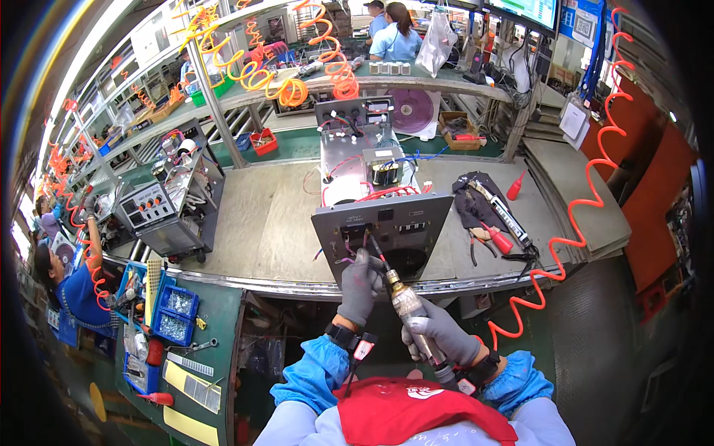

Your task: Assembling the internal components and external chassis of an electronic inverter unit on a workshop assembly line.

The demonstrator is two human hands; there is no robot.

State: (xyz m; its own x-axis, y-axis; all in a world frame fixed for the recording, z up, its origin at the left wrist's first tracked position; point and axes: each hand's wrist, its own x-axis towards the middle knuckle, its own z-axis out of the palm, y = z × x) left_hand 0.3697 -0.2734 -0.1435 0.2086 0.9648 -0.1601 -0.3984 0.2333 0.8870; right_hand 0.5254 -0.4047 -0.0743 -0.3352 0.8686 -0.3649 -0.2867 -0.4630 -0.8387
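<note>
A dark grey metal panel (422, 217) stands upright at the front of an open electrical chassis (357, 152) on the bench. My right hand (445, 332), in a grey glove, is wrapped round a pneumatic screwdriver (406, 300). Its long thin bit slants up to a dark terminal block (355, 230) in the panel. Beside the bit, my gloved left hand (359, 288) is closed with its fingertips up against the panel, below some short purple wires (345, 260). What those fingers pinch is hidden. A transformer (383, 169) and red wires sit in the chassis behind.
A coiled orange air hose (559, 256) hangs at the right. Pliers (483, 245), red bottles (498, 239) and a dark cloth lie right of the chassis. Blue screw bins (177, 303) stand at the left. A co-worker (71, 286) works at the far left near another unit (175, 204).
</note>
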